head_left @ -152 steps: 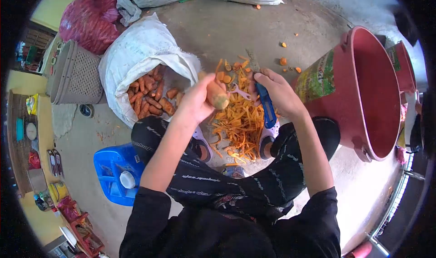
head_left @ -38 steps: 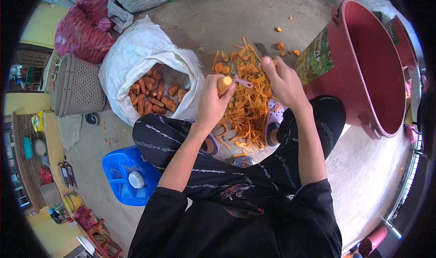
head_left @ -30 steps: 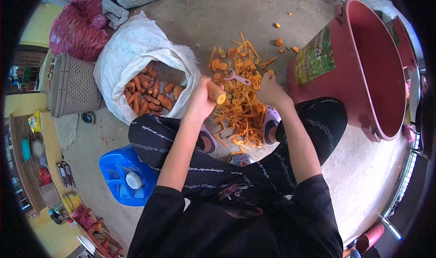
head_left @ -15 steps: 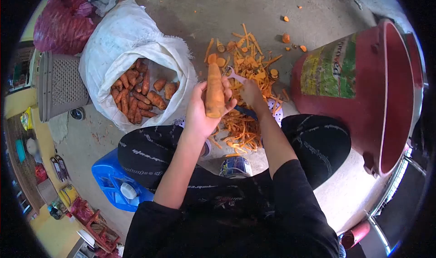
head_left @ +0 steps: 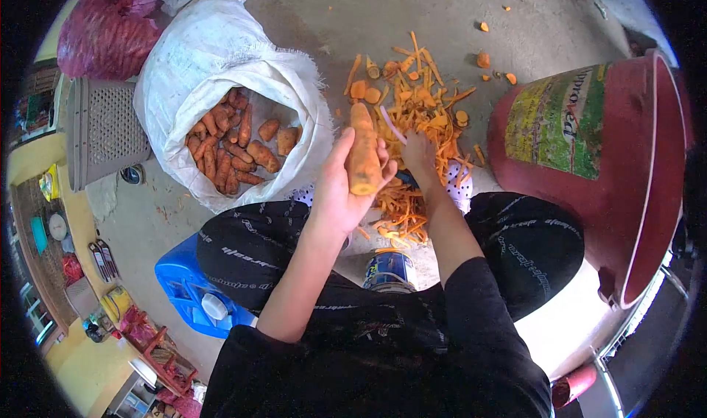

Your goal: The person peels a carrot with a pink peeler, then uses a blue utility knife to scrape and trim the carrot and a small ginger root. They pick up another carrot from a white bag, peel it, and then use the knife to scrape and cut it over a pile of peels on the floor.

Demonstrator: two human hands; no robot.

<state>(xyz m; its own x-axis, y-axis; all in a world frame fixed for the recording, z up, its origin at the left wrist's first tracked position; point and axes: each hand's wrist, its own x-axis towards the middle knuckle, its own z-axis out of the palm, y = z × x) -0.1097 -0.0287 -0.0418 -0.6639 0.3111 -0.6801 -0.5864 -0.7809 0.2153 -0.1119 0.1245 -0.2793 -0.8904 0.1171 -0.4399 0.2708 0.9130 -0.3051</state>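
An orange carrot point(head_left: 364, 156) lies lengthwise in my left hand point(head_left: 343, 190), its cut end toward me and my fingers curled round its side. My right hand point(head_left: 418, 155) is closed on a pale pink peeler point(head_left: 392, 125), which is beside the carrot's far half and apart from it. Beneath and beyond my hands, a heap of carrot peelings point(head_left: 427, 116) covers part of the floor. To the left, a white sack point(head_left: 213, 57) lies with its mouth open, showing unpeeled carrots point(head_left: 221, 142) inside.
A large red tub point(head_left: 626, 160) lies tipped at the right. Between my legs is a small can point(head_left: 389, 269). A blue jerrycan point(head_left: 193, 289) is by my left knee; a grey crate point(head_left: 110, 131) and a red mesh sack point(head_left: 107, 35) are farther left.
The peeler has turned and moved from near my left fingertips to a slanted position beside the carrot. The whole view has shifted a little, so most things appear farther right.
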